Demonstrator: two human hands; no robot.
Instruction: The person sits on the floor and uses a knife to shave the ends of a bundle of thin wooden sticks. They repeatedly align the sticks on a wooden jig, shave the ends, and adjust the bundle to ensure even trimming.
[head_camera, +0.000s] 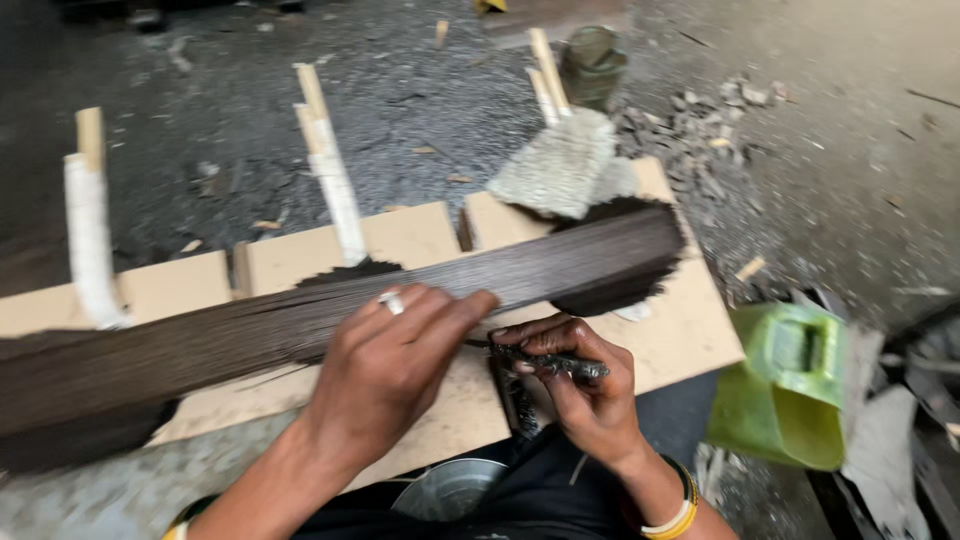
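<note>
Left hand (385, 365) flat on a long dark bundle of thin sticks (330, 320), fingers straight, grip released, just pressing down. Right hand (580, 385) clenched around a small dark tool (555, 363), just beside the bundle's near edge. Bundle lying across a pale board (690, 335) on the floor. White-wrapped sticks (335, 185) standing behind the board. Green can (795, 385) off to the right. Metal bowl (450, 490) near the knees.

A long dark bundle of thin sticks (330, 320) lies across the pale flat wooden board (690, 330), between upright wooden pegs (325, 165). The left hand (385, 365) rests on it; the right hand (585, 385) sits just beside. A green plastic jug (790, 385) lies right of the board.
</note>
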